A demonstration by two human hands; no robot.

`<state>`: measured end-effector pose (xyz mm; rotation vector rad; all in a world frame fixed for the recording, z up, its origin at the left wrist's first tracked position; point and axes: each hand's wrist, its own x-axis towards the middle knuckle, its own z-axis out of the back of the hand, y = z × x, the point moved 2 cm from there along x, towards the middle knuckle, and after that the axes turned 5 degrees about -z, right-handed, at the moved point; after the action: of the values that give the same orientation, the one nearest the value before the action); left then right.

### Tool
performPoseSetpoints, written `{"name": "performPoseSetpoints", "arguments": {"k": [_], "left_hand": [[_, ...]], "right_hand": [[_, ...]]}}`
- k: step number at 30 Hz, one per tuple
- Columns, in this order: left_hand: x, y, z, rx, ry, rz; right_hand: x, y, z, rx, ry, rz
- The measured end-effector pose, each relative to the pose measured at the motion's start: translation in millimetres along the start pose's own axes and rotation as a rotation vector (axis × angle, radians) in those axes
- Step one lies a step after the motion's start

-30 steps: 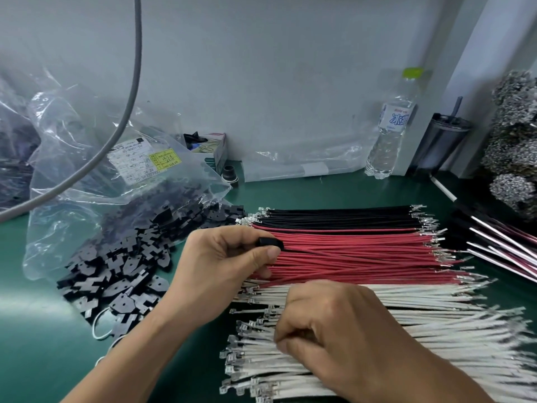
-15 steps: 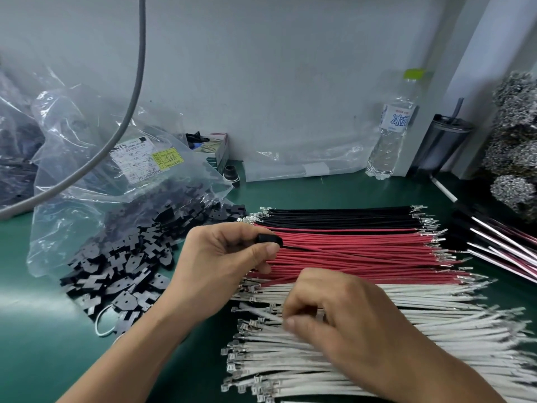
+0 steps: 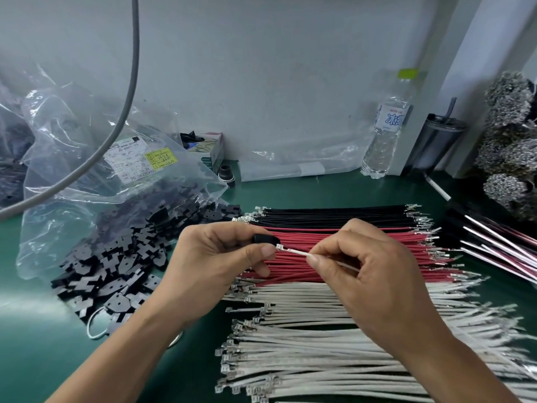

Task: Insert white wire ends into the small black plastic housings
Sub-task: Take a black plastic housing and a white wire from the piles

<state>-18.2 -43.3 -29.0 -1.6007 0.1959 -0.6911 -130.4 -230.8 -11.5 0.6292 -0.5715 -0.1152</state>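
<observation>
Much of the small black housing [image 3: 263, 238] is covered by the left hand [image 3: 216, 266]; only a rounded, matte black end shows between thumb and forefinger, which pinch it above the red wires [image 3: 343, 258]. The right hand [image 3: 374, 274] pinches one white wire [image 3: 296, 252] between thumb and forefinger; its far length disappears behind the curled fingers. The wire's crimped metal tip sits just beside the housing, at the left thumb tip; whether it has entered the opening cannot be told.

Laid flat on the green tabletop [image 3: 35, 344]: a band of black wires [image 3: 334, 213] at the back, red in the middle, the white wire pile [image 3: 305, 353] nearest, all with bright metal terminals at the ends. The white pile runs out of frame at the lower right.

Left: a crinkled clear plastic bag [image 3: 72, 158] with printed labels, spilling a heap of flat, angular black housings [image 3: 116, 266]. A grey cable [image 3: 128, 100] arcs across it, both ends cut off by the frame.

Back wall: a clear ribbed water bottle [image 3: 383, 132] with a green cap, a dark tumbler [image 3: 436, 141] with a straw. Right edge: grey, bristly metallic clumps [image 3: 508, 141], hard to identify.
</observation>
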Motion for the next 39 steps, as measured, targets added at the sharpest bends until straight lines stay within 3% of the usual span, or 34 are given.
{"name": "performPoseSetpoints", "arguments": {"k": [7, 17, 21, 25, 35, 39], "left_hand": [[-1, 1, -2, -0.019, 0.044, 0.0], [-3, 0, -2, 0.004, 0.102, 0.017], [-3, 0, -2, 0.021, 0.094, 0.017], [-3, 0, -4, 0.058, 0.107, 0.028], [-4, 0, 0, 0.092, 0.14, -0.022], [1, -7, 3, 0.029, 0.086, -0.079]], "right_hand": [[2, 9, -1, -0.302, -0.072, 0.182], [4, 8, -7, -0.278, -0.197, 0.358], [4, 5, -13, -0.187, -0.108, 0.33], [5, -5, -13, 0.024, 0.004, 0.14], [4, 5, -19, -0.069, -0.1, 0.309], [12, 4, -12, -0.174, -0.172, 0.321]]}}
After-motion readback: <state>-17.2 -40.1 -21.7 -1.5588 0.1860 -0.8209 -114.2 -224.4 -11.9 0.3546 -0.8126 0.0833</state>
